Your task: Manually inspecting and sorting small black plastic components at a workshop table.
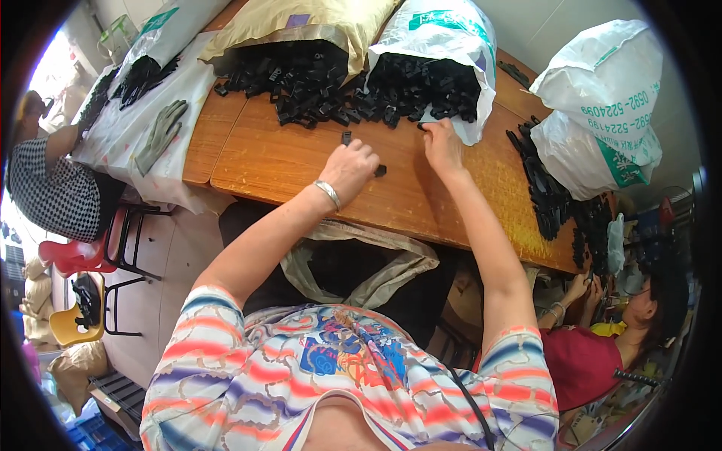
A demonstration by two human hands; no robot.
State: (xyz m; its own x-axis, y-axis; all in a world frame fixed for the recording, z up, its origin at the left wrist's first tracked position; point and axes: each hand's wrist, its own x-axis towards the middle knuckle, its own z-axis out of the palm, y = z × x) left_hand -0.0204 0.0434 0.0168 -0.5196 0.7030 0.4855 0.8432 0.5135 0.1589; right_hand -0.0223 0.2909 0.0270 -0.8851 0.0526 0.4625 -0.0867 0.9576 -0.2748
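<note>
My left hand (350, 172), a metal bangle at its wrist, is closed low over the wooden table (278, 169). A small black plastic part (380, 171) sticks out at its right side, seemingly in the fingers. Another black part (347, 137) shows just beyond the knuckles; whether it is held or lies on the wood, I cannot tell. Farther right, my right hand (444, 147) pinches a small black plastic part (423, 126) before the white sack. Loose black parts (301, 86) spill from the tan sack (301, 34), and more black parts (429, 83) fill the mouth of the white sack (481, 45).
An open cloth-edged bag (361, 274) hangs at my lap below the table edge. White bags (602, 105) and piled black strips (545, 188) lie to the right, near a person in red (579, 357). Leftward are a grey glove (162, 135) and a person in checks (56, 188).
</note>
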